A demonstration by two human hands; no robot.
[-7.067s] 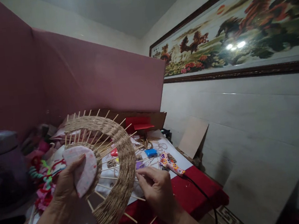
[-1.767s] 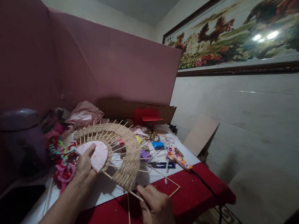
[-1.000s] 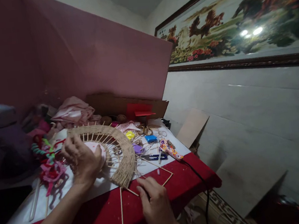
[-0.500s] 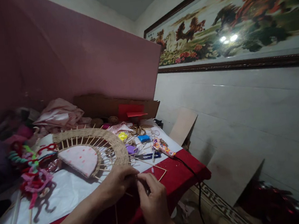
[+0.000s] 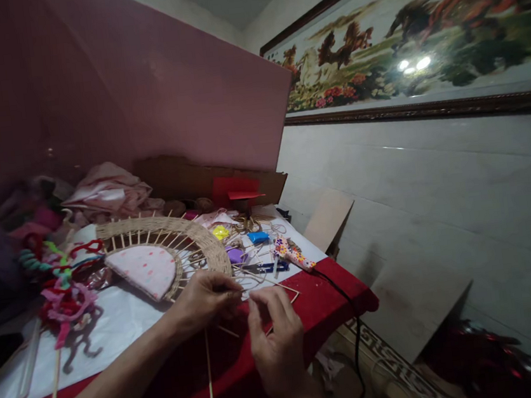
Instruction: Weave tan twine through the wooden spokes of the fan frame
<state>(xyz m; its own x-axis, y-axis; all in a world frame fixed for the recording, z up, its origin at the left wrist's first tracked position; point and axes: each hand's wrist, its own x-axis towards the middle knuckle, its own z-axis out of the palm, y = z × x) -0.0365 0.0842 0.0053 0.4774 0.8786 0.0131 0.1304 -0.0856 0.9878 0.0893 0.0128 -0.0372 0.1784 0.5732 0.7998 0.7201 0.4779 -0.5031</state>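
My left hand [image 5: 214, 297] is closed in a pinch near the lower right rim of a woven fan-shaped piece [image 5: 208, 244]. Whatever sits between its fingertips is too small to make out. Just right of it is my right hand [image 5: 279, 338], thumb and curled fingers drawn together; what they hold is hidden. The woven piece has a twisted-cord outer band, thin wooden spokes, and a half-round centre covered in pale dotted cloth [image 5: 143, 270]. Below my left hand, a thin stick [image 5: 210, 384] points down toward me.
A flower-patterned glue gun [image 5: 293, 253] with a black cable lies right, near blue-handled scissors or pliers [image 5: 273, 266]. Yellow [image 5: 220, 231], blue [image 5: 258, 237] and purple packets [image 5: 236, 255] lie behind. Fuzzy coloured stems [image 5: 66, 304] stand left. Red cloth [image 5: 338, 290] covers the table's edge.
My hands have drawn slightly apart; the right has shifted a little to the right, its fingers loosened. The view has tilted slightly, and the woven piece stays in place.
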